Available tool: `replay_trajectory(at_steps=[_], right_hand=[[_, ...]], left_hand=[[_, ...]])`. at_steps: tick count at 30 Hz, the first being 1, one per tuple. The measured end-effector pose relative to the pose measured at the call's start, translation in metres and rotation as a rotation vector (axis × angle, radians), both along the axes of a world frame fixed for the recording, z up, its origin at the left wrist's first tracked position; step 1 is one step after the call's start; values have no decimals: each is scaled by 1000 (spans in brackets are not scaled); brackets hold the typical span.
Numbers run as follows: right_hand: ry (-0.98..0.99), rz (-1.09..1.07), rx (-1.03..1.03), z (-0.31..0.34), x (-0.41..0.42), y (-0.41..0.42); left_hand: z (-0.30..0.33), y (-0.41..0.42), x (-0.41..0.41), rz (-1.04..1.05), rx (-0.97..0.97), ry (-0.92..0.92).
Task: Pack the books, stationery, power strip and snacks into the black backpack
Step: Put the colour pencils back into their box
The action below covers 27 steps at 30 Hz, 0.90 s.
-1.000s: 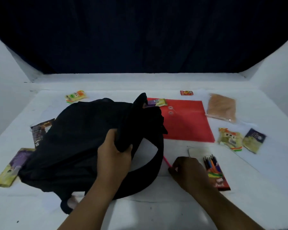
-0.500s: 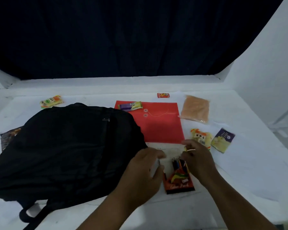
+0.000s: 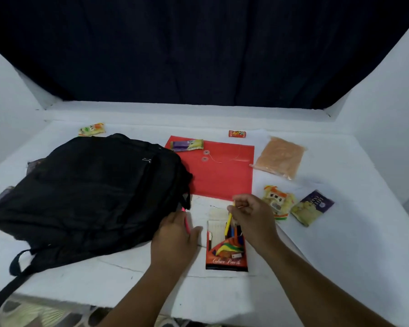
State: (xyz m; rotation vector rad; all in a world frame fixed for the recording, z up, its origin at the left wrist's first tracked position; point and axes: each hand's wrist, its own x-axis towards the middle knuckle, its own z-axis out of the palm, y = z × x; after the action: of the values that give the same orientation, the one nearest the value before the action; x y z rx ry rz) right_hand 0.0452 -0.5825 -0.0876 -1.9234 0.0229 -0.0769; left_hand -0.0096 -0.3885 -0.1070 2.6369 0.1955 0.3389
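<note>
Your black fabric backpack (image 3: 87, 192) lies at nine o'clock on the white table (image 3: 340, 256). The flat red string-tie envelope (image 3: 224, 171) sits at twelve, partly under it. The open box of colour pencils (image 3: 227, 251) lies dead centre, before that envelope, with two foil snack packets (image 3: 279, 201) at three.

A black backpack (image 3: 87, 192) is seen on the white table (image 3: 340, 267), a red envelope (image 3: 222, 171) beside it; yellow (image 3: 229, 223) and pink (image 3: 187, 223) pencils are held.
</note>
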Motion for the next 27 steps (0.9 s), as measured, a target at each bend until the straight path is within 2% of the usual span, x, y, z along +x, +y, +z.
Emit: replay_trajectory(at_steps=[5, 9, 14, 18, 27], right_hand=[[-16, 71, -151, -23, 4, -7], [-73, 92, -217, -37, 1, -11], [-70, 97, -231, -40, 3, -11], [-98, 143, -283, -42, 3, -11], [-139, 202, -381, -47, 5, -10]], left_hand=[[-5, -10, 4, 53, -36, -8], [-12, -6, 2, 60, -226, -58], [-15, -11, -7, -51, -405, -195], [-8, -28, -3, -135, -609, -185], [-24, -31, 13, -232, -401, -176]])
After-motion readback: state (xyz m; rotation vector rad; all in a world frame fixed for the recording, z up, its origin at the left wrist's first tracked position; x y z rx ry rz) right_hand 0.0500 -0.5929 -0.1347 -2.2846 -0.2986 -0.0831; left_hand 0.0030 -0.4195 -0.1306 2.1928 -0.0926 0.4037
